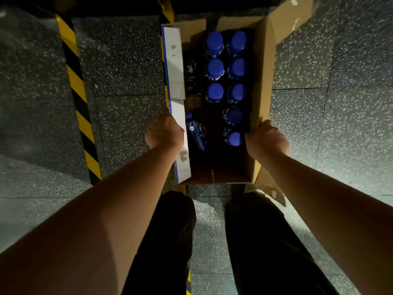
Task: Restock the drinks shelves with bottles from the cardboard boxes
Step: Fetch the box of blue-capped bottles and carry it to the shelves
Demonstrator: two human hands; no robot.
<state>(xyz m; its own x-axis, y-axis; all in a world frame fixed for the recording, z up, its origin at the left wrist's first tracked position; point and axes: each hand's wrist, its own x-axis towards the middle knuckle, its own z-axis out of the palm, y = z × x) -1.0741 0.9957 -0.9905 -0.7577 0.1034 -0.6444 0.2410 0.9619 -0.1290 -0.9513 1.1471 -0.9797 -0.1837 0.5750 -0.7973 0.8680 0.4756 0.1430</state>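
Grip: left hand [164, 133] curled over the white-faced left flap [176, 67] of the cardboard box [263, 81]; right hand [265, 139] curled over its right wall. Between them, blue-capped bottles [215, 68] stand upright in two rows; two lying bottles [196, 134] rest along the left wall. Label writing is illegible.

Dim, right-side glare, wide-angle distortion

no legible text (bottle labels [192, 76] blurred)

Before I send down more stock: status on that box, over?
Holding the cardboard box by its sides, left hand and right hand. Eight bottles upright, two lying flat. Nothing covering them.
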